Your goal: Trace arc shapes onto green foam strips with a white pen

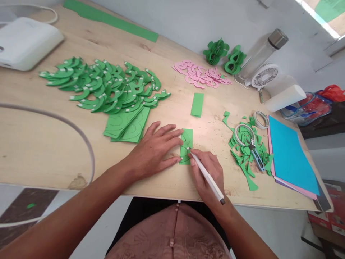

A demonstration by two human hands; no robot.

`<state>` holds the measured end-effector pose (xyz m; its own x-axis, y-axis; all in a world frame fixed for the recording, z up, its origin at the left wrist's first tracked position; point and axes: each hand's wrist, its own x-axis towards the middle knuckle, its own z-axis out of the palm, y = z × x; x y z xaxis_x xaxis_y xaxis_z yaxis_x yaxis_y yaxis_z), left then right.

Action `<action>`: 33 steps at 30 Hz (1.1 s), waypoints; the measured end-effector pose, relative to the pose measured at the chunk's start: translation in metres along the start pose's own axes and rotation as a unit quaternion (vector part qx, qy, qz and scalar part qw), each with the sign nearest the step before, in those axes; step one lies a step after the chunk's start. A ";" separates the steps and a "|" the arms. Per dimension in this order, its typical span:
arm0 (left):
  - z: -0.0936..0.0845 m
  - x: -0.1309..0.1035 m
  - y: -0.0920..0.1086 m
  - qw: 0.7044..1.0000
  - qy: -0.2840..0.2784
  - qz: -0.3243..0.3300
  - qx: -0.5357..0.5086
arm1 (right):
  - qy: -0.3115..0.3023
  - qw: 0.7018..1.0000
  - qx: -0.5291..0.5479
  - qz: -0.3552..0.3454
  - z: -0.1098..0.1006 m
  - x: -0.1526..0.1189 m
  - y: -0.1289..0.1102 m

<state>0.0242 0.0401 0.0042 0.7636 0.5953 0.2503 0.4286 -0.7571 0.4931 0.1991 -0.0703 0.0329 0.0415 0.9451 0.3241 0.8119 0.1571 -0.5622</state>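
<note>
My left hand (155,149) lies flat on the wooden table (40,144), its fingertips pressing the left edge of a small green paper strip (187,138). My right hand (207,172) grips a white pen (208,178) with its tip on that strip, where curved lines are drawn. A second small green strip (197,104) lies a little farther away.
A big heap of green curved cut-outs (105,86) and marked green sheets (128,126) lie at left. Pink cut-outs (201,75), green scraps with scissors (254,151), tape rolls (261,119), coloured paper sheets (291,156), a fan (264,75) and a bottle (260,54) are at right.
</note>
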 end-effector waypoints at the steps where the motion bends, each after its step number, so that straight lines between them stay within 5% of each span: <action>1: 0.000 0.000 0.000 1.000 0.000 0.001 0.002 | 0.002 1.000 -0.017 -0.014 0.001 0.000 0.001; 12: -0.001 0.000 0.001 1.000 -0.005 0.003 0.014 | 0.009 0.998 -0.056 -0.041 0.002 0.000 0.000; 21: 0.000 -0.001 0.000 1.000 -0.008 0.006 0.014 | 0.018 0.979 0.164 0.121 0.001 0.001 0.006; 33: -0.001 -0.001 -0.001 1.000 -0.010 0.010 0.013 | 0.005 0.975 0.157 0.158 0.012 0.005 0.004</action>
<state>0.0227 0.0401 0.0042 0.7813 0.5745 0.2441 0.4254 -0.7762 0.4653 0.1957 -0.0612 0.0233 0.2686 0.9577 0.1037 0.5398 -0.0605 -0.8396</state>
